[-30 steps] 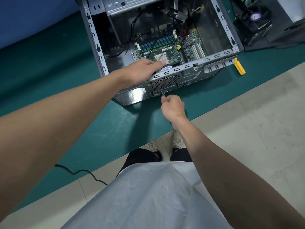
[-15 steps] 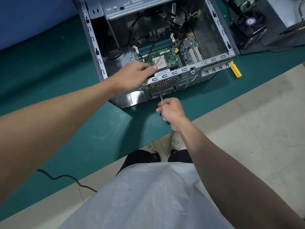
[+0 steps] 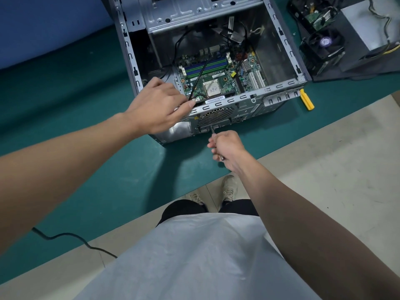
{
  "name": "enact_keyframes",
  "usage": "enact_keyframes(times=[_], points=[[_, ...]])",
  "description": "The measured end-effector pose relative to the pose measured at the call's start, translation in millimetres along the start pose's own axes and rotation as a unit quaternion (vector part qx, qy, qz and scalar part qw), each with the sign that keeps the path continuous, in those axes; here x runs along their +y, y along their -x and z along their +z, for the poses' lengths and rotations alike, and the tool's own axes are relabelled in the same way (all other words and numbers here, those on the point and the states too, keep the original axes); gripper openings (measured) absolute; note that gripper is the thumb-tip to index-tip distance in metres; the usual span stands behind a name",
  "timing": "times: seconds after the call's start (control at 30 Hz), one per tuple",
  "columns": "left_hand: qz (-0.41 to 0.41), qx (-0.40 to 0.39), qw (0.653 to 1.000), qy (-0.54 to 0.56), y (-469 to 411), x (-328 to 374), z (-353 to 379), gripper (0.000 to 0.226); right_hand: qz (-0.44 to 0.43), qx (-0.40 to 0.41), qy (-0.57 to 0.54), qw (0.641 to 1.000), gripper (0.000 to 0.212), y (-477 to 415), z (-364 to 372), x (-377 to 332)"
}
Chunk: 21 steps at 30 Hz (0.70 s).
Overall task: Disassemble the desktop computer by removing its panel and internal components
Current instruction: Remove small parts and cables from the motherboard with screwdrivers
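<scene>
The open grey computer case [image 3: 287, 48] lies on its side on the green mat, its motherboard [image 3: 218, 70] showing inside with the bare processor near the rear. My left hand [image 3: 158, 107] rests over the rear top rail of the case, fingers reaching in toward the black rear fan [image 3: 216, 115] and its cable. My right hand [image 3: 226, 148] grips a screwdriver [image 3: 212, 131] whose metal shaft points at the rear panel just under the fan grille. The handle is mostly hidden in my fist.
A yellow tool [image 3: 307, 101] lies on the green mat [image 3: 86, 169] by the case's right rear corner. A removed cooler fan [image 3: 324, 43], a drive and a power supply [image 3: 368, 24] sit to the right. A black cable [image 3: 65, 237] crosses the mat's front edge.
My left hand has slid left along the rear rail, its fingers now nearer the fan cable. My right hand stays at the rear panel with the screwdriver.
</scene>
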<state>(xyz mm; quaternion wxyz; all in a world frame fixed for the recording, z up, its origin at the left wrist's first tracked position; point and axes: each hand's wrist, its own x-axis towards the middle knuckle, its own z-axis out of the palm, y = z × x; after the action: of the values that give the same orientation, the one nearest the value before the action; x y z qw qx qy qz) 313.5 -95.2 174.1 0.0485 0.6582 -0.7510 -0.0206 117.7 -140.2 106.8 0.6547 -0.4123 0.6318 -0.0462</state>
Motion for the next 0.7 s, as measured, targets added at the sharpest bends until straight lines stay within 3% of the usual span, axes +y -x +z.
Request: enact_keyframes(times=[0.37,0.53,0.7], points=[[-0.011,-0.044,0.997,-0.057,18.1,-34.2,0.9,0.07,-0.015,0.013,0.003,1.0,0.022,-4.0,5.8,6.5],[-0.015,-0.044,0.997,-0.055,17.7,-33.0,1.5,0.07,-0.018,0.017,0.033,0.999,0.011,-3.8,6.0,3.6],[-0.009,-0.042,0.998,-0.056,17.9,-34.1,0.8,0.072,-0.007,0.042,0.035,0.998,0.016,-6.7,8.6,-2.0]])
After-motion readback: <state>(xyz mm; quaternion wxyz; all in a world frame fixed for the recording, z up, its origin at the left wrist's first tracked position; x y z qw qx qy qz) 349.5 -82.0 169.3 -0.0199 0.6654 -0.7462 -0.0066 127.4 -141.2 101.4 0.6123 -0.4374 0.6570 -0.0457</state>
